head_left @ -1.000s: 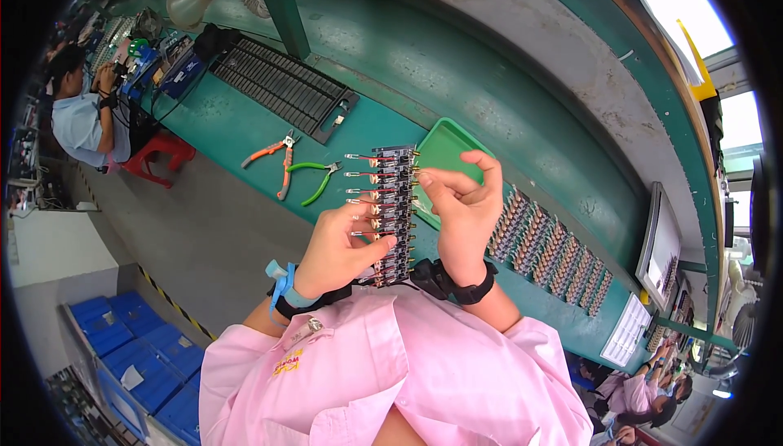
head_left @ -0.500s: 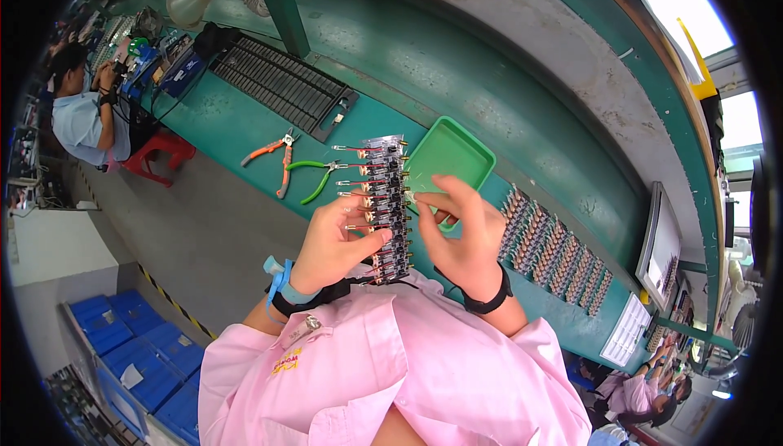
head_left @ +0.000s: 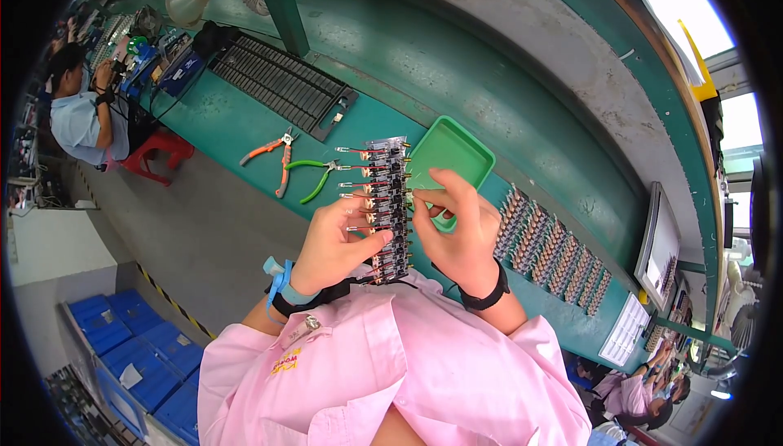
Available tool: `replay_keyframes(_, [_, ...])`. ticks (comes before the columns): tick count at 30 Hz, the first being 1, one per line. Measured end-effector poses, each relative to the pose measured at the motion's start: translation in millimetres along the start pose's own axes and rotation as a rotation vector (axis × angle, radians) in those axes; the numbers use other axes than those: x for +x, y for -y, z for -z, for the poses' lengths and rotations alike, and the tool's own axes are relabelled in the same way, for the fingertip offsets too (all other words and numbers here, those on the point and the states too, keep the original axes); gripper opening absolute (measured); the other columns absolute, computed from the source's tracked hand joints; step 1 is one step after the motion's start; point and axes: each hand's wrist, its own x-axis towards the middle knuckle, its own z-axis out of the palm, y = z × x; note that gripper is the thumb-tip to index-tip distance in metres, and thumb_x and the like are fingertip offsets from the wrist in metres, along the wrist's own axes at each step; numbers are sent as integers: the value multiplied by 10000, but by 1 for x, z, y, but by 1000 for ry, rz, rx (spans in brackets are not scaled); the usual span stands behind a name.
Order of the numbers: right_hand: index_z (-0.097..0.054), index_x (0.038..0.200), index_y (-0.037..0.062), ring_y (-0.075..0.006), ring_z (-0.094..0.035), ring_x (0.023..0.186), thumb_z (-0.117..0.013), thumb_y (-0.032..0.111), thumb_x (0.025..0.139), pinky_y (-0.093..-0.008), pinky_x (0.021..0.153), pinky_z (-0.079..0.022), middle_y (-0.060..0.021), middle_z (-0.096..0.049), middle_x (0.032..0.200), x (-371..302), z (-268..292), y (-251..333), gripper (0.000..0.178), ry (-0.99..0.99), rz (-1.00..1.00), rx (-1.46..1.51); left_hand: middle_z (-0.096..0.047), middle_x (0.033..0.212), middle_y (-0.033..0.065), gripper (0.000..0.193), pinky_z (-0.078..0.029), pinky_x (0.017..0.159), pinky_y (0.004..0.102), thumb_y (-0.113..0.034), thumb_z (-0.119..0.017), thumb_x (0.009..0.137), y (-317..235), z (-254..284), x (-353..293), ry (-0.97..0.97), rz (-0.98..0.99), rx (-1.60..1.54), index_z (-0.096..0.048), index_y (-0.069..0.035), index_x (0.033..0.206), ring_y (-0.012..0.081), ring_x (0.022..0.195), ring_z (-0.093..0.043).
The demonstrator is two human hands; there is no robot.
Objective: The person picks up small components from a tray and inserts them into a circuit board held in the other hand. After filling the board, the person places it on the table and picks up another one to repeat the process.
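Holding, left hand (head_left: 330, 240): one circuit-board strip (head_left: 388, 205), dark, upright in view, raised in front of the chest. Thumb closed on its face, the other fingers behind and partly hidden. Red wire leads with clear tips, at least five, project from its left edge; brass-coloured stubs, several, line its right edge.

Right hand (head_left: 463, 222): one, at the strip's right edge, thumb and forefinger drawn nearly together beside a stub; whether anything is pinched there cannot be told.

Writing: yellow and pink embroidered lettering (head_left: 285, 360), one patch, on the pink shirt (head_left: 465, 373). Printed white sheet (head_left: 626, 330), one, at the bench's right; print too small to read.

Wristwear: black wristbands, two, one per wrist; blue strap (head_left: 287, 280), one, left wrist.

On the green workbench (head_left: 200, 112):
- orange-handled pliers (head_left: 285, 170), one pair, handles spread;
- green-handled cutters (head_left: 308, 165), one pair, just beside the pliers;
- green plastic tray (head_left: 444, 152), one, beyond the right hand;
- black slotted rack (head_left: 281, 79), one, farther left, slots too fine to count;
- small assemblies (head_left: 555, 254), several rows, right of the tray.

Floor: red stool (head_left: 163, 155), one, under a seated co-worker (head_left: 86, 120) in pale blue; blue bins (head_left: 147, 360), several, lower left, one bearing a white paper, unreadable.
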Motion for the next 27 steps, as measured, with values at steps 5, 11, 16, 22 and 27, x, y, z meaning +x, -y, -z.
replay_keyframes(5, [-475,1007,12,-137,-555,502,-632,-65,616,-226,453,-413,-44,-627,688,1,0,0,428,-4,21,-17,-586,923,59,336,-491,627,238,44,-627,703,-1,0,1,1,6,4,-517,31,1021,114,781,-567])
replay_keyframes(11, [-483,1001,3,-154,-564,524,-624,-80,595,-243,473,-425,-44,-621,680,2,-1,-1,437,5,72,-76,-589,923,62,336,-487,620,233,41,-623,705,1,1,2,4,-4,22,-518,33,1024,109,771,-566])
replay_keyframes(16, [-535,968,18,-177,-476,446,-596,-75,586,-289,428,-386,-35,-519,568,4,-5,-3,398,-63,117,-59,-594,917,64,331,-485,621,231,38,-613,710,1,1,3,6,-21,33,-519,36,1027,106,762,-569])
replay_keyframes(22, [-485,1010,-3,-166,-572,551,-618,-83,595,-257,505,-435,-49,-616,687,4,0,1,442,58,93,-107,-596,910,63,327,-484,630,236,38,-610,711,0,0,2,-2,-25,43,-520,39,1025,108,762,-571])
replay_keyframes(27, [-455,1045,9,-148,-564,555,-609,-78,632,-243,495,-420,-53,-620,708,5,-3,0,450,62,14,6,-595,910,63,330,-483,621,234,32,-617,710,0,2,2,-11,-4,33,-521,34,1026,109,765,-569])
